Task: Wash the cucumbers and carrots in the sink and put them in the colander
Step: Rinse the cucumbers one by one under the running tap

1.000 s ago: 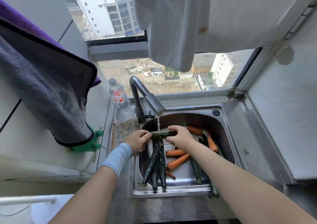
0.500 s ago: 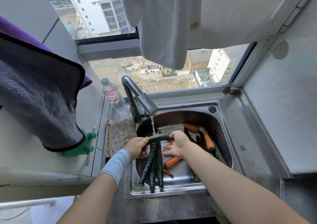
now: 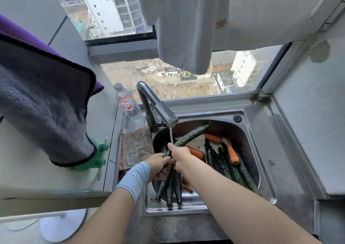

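Observation:
Both hands hold one dark green cucumber (image 3: 190,134) under the thin stream from the faucet (image 3: 165,114). My right hand (image 3: 179,153) grips its middle; my left hand (image 3: 158,166), with a pale blue wristband, grips its lower end. The cucumber's free end points up and right over the steel sink (image 3: 265,171). Three cucumbers (image 3: 170,189) lean on the sink's front left rim. Several more cucumbers (image 3: 231,169) and carrots (image 3: 232,153) lie in the basin at the right. No colander is in view.
A plastic water bottle (image 3: 127,101) stands left of the faucet, a brown cloth (image 3: 136,146) lies on the sink's left ledge. A grey and purple towel (image 3: 46,101) hangs at the left over a green glove (image 3: 93,159). A white cloth (image 3: 186,29) hangs above the window.
The held cucumber has swung from lying level across the stream to slanting up and right. My right hand slid left along it, close to my left hand.

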Demonstrator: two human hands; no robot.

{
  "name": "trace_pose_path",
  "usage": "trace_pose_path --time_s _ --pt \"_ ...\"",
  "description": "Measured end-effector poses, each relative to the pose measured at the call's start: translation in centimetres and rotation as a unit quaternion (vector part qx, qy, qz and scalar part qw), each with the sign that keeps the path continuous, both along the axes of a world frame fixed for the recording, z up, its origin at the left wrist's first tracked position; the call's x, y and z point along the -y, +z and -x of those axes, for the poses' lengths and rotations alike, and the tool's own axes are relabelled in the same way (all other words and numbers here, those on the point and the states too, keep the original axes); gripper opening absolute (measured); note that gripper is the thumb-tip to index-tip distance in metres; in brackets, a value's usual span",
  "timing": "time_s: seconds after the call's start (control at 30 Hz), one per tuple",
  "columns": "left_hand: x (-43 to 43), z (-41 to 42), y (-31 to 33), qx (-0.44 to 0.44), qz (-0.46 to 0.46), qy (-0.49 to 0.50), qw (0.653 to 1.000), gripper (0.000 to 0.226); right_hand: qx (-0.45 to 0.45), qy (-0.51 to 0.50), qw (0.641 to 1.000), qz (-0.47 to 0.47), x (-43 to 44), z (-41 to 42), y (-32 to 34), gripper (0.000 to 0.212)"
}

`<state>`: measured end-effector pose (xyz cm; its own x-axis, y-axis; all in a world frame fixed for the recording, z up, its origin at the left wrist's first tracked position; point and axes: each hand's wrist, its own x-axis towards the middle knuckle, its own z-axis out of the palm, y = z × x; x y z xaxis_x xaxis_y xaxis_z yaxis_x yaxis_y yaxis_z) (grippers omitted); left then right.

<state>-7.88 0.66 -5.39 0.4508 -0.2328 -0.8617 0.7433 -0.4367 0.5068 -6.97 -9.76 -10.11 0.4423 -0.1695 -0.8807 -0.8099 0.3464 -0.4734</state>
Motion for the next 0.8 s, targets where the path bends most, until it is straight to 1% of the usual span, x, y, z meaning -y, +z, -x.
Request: trace_pose_path --time_s 0.03,0.07,0.1,0.13,0.17,0.2,0.23,0.3,0.33,0.37,0.4,0.43,0.47,0.53,0.57,0.6,0.63,0.7,0.73,0.8 --pt "-0.1 0.0 -0.1 0.006 -0.011 0.000 1.000 0.019 -0.003 -0.001 1.000 -0.003 -0.1 -0.2 0.1 0.050" --pt "-0.4 -0.2 -0.1 0.010 -0.029 -0.004 1.000 0.022 -0.008 0.006 1.000 -0.009 0.0 -0.4 0.2 0.048" --pt "-0.7 -0.4 -0.1 0.016 -0.052 -0.011 0.998 0.025 -0.008 0.038 0.999 0.002 0.2 -0.4 0.8 0.043" --pt "-1.2 -0.7 -0.1 0.028 -0.076 -0.019 0.997 0.027 -0.007 0.101 0.994 0.039 0.7 -0.4 1.3 0.039" --pt "-1.6 -0.9 -0.2 0.043 -0.094 -0.028 0.994 0.029 -0.010 0.187 0.975 0.120 1.2 -0.5 1.5 0.038" --pt "-2.0 -1.2 -0.4 0.061 -0.108 -0.040 0.991 0.031 -0.012 0.267 0.937 0.227 1.9 -0.6 1.1 0.040" --pt "-2.3 -1.6 -0.7 0.083 -0.123 -0.062 0.987 0.032 0.010 0.319 0.895 0.310 2.5 -0.5 0.8 0.051" --pt "-2.4 -2.3 -0.8 0.136 -0.148 -0.128 0.971 0.035 0.089 0.417 0.817 0.389 3.1 0.2 1.0 0.081" --pt "-2.2 -2.6 -0.8 0.166 -0.158 -0.169 0.959 0.036 0.120 0.492 0.758 0.410 3.2 0.5 0.9 0.083" --pt "-1.9 -2.9 -0.7 0.195 -0.167 -0.208 0.944 0.036 0.150 0.553 0.700 0.426 3.3 0.8 0.6 0.075" --pt "-1.5 -3.3 -0.5 0.218 -0.171 -0.239 0.931 0.036 0.173 0.575 0.670 0.436 3.5 0.8 0.2 0.058" --pt "-1.0 -3.7 -0.1 0.227 -0.166 -0.250 0.927 0.035 0.187 0.569 0.667 0.444 4.0 0.7 0.1 0.042" --pt "-0.6 -4.0 0.2 0.211 -0.147 -0.231 0.938 0.035 0.199 0.555 0.675 0.444 4.6 0.6 -0.3 0.030" --pt "-0.1 -4.4 1.3 0.108 -0.079 -0.102 0.986 0.046 0.227 0.516 0.714 0.415 5.7 0.4 -0.8 0.022" --pt "-0.1 -4.5 1.6 0.057 -0.036 -0.031 0.997 0.053 0.243 0.485 0.741 0.397 6.1 0.4 -0.9 0.022" --pt "-0.2 -4.6 1.4 0.029 0.004 0.026 0.999 0.057 0.253 0.444 0.771 0.379 6.4 0.4 -1.0 0.022" --pt "-0.3 -4.6 1.1 0.022 0.032 0.065 0.997 0.058 0.256 0.394 0.806 0.360 6.7 0.4 -0.9 0.022" --pt "-0.3 -4.2 0.5 0.036 0.044 0.075 0.996 0.054 0.264 0.279 0.868 0.315 7.1 0.2 -0.4 0.021" --pt "0.0 -3.8 0.2 0.043 0.031 0.061 0.997 0.046 0.272 0.221 0.890 0.291 7.3 0.0 -0.2 0.020" --pt "0.7 -3.0 -0.5 0.062 0.002 0.028 0.998 0.031 0.279 0.106 0.920 0.253 7.7 -0.7 0.2 0.019"
